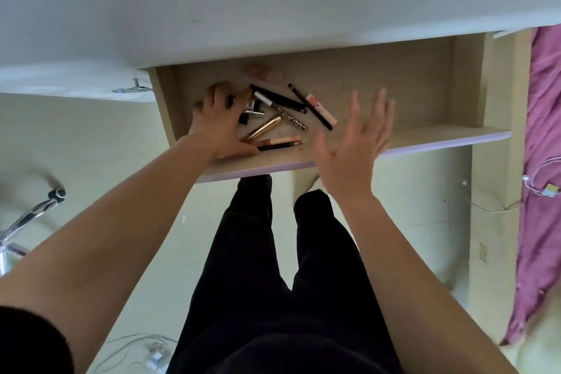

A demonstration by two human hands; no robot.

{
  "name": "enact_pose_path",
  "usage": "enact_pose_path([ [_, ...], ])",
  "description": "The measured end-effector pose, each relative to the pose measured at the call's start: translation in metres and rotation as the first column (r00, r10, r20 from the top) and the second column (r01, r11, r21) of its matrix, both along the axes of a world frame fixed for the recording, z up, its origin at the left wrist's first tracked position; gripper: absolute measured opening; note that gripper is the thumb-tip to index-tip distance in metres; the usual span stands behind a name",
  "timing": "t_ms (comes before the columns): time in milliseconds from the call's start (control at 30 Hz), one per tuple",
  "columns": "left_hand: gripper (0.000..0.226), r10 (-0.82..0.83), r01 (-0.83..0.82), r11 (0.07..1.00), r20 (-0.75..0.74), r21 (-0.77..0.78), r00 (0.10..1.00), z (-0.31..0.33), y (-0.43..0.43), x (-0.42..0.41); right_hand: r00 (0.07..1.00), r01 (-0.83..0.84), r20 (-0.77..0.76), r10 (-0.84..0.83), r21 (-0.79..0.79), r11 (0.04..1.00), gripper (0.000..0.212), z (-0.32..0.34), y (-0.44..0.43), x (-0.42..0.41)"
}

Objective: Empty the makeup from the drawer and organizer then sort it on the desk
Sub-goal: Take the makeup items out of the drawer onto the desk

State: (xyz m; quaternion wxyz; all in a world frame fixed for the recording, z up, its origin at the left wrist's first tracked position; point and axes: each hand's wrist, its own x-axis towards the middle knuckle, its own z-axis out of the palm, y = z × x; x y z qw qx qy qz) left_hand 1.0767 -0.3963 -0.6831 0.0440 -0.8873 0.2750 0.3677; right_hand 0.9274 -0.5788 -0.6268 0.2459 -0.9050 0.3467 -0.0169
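Observation:
The wooden drawer (394,85) stands pulled out under the white desk (273,3). Several makeup items lie in its left half: a gold tube (263,129), black pencils (280,97), a pink-capped stick (321,109), a pink-and-black pencil pair (280,143) and a pale pink item (264,73) at the back. My left hand (218,124) lies over the left end of the pile, fingers spread and bent on the items; what lies under the palm is hidden. My right hand (352,143) hovers above the drawer's front edge, fingers straight and spread, holding nothing.
A pink cloth (543,161) with a white cable and charger (551,190) hangs at the right. A chrome chair base (30,215) stands at the left. Cables lie on the floor (145,349) below. My black-trousered legs (273,267) stand in front of the drawer.

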Motion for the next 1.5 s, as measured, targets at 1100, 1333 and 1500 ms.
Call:
enact_pose_path([
  [1100, 0.035, -0.025, 0.037, 0.998, 0.191, -0.060, 0.981, 0.014, 0.030, -0.013, 0.587, -0.694, -0.514, 0.626, 0.079, 0.715, 0.046, -0.052, -0.037, 0.072],
  [1333, 0.034, -0.021, 0.043, 0.997, 0.287, -0.069, 0.958, 0.066, 0.026, -0.024, 0.632, -0.694, -0.471, 0.616, 0.009, 0.720, 0.032, 0.011, -0.061, 0.042],
  [1500, 0.030, 0.156, -0.098, 0.981, 0.382, -0.169, 0.911, 0.127, 0.016, -0.045, 0.630, -0.717, -0.442, 0.638, -0.017, 0.697, 0.022, 0.062, -0.069, 0.022],
])
